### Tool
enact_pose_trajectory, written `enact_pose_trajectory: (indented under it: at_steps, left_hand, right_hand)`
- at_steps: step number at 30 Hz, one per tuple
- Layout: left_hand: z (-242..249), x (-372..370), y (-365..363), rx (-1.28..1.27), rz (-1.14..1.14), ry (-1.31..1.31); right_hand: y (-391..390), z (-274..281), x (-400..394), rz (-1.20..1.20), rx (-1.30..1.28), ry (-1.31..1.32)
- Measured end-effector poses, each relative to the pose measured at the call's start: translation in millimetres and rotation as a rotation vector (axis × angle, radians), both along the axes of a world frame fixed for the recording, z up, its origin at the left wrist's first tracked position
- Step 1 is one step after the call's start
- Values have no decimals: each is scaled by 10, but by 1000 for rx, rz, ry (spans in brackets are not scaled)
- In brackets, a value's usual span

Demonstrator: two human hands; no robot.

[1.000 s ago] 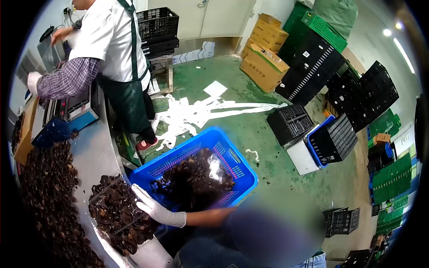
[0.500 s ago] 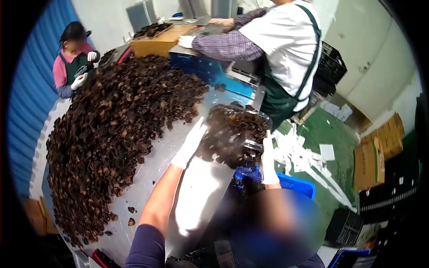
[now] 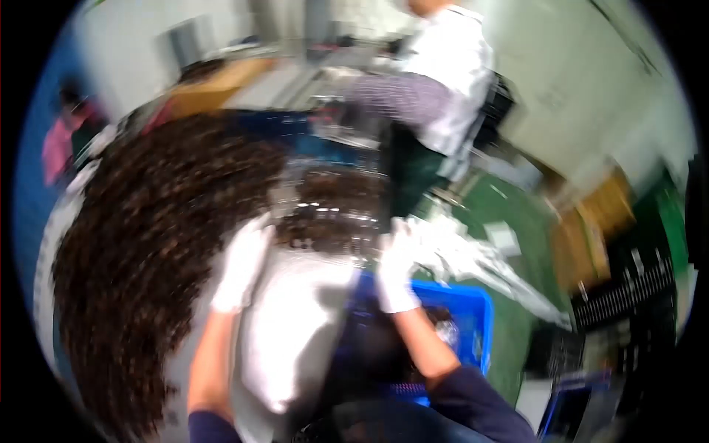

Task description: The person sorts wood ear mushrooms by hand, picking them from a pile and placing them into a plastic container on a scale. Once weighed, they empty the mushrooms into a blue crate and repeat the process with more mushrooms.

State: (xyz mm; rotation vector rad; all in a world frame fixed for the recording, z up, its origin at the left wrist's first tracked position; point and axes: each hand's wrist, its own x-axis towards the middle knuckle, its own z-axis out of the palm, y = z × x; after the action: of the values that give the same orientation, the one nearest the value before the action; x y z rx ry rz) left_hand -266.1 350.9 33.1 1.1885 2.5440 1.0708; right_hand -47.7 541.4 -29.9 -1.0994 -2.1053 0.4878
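From the head camera the whole scene is smeared by motion blur, where half a second ago it was sharp. The framing has shifted slightly: the blue crate (image 3: 450,325) now shows more of its rim and wall at lower right. The clear tray of dark dried fungus (image 3: 332,210) sits a little higher and nearer the centre than before.

The left hand (image 3: 242,262), in a white glove, lies against the tray's left edge, fingers stretched long and close together along its side. The right hand (image 3: 397,269), also white-gloved, is pressed to the tray's right edge, just above the crate. The tray is between the two hands. Whether the fingers curl under it or merely press its sides cannot be told through the blur.

The tray looks like thin glossy plastic, catching small white glints. Its contents are dark brown, crinkled and matte. To the left a broad heap of the same fungus (image 3: 148,258) spreads over the pale, smooth metal table (image 3: 295,340). A person in a white shirt and dark apron (image 3: 436,96) stands beyond the tray.
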Motion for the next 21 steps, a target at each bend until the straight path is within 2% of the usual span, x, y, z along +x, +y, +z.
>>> enact_pose_trajectory:
  at_steps: [1, 2, 4, 5, 6, 7, 8, 10, 12, 13, 14, 16, 17, 18, 21]
  left_hand:
    - [97, 190, -125, 108, 15, -276]
    - [193, 399, -238, 227, 60, -541]
    - [-435, 183, -769, 262, 62, -511]
    - [-337, 345, -908, 129, 13, -395]
    - [-678, 184, -1160, 47, -55, -238]
    - [-820, 135, -1305, -60, -65, -154]
    - [-584, 429, -1346, -59, -131, -46]
    - [-879, 416, -1321, -26, -88, 105]
    - [-890, 585, -1270, -24, -32, 271]
    - [-1033, 503, -1307, -19, -80, 440]
    - [-1050, 495, -1282, -1, -76, 447]
    - [-1124, 505, -1231, 182, -12, 756]
    - [-1597, 173, -1299, -12, 50, 327]
    - [-1653, 89, -1320, -112, 36, 500]
    - [-1594, 119, -1290, -86, 27, 553]
  right_hand:
    - [-153, -383, 57, 214, 212, 230]
    - [-507, -99, 158, 261, 52, 109]
    - [-1241, -368, 193, 535, 133, 146]
    - [-1531, -648, 128, 687, 97, 114]
    - [-1664, -726, 108, 915, 10, -31]
    - [-1713, -666, 88, 768, -15, 76]
    - [-1689, -636, 96, 755, 2, 65]
    - [-1658, -676, 45, 857, -42, -6]
    - [-1716, -744, 9, 828, 33, 58]
    - [-1730, -790, -30, 825, 33, 30]
    - [-1731, -792, -35, 820, 29, -2]
    - [-1713, -842, 8, 822, 47, -20]
    - [-1706, -839, -6, 827, 52, -23]
    - [-1698, -819, -22, 826, 66, -19]
    - [-1683, -824, -13, 831, 55, -13]
